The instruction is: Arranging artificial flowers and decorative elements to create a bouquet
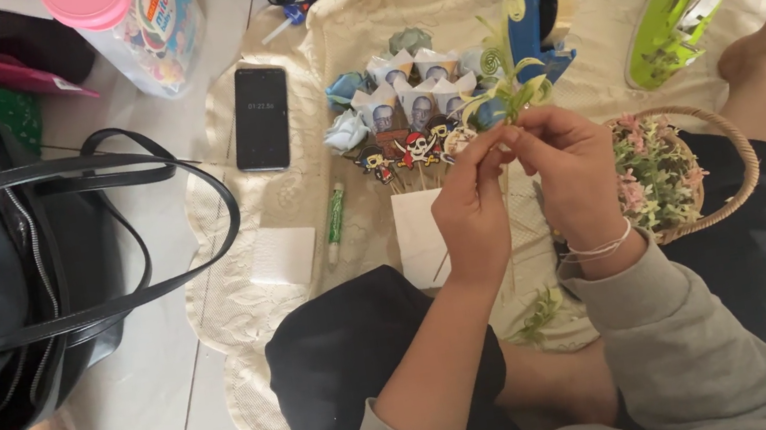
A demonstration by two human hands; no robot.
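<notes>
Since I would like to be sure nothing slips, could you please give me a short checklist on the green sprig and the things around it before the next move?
1. Green sprig pinched by both the left hand and right hand: ok.
2. Sprig held clear of the pirate picks: ok.
3. Blue tape dispenser upright on the cloth beyond the hands: ok.
4. Basket of flowers beside the right wrist, not tipped: ok.
5. Green glue stick capped: cannot tell.
</notes>
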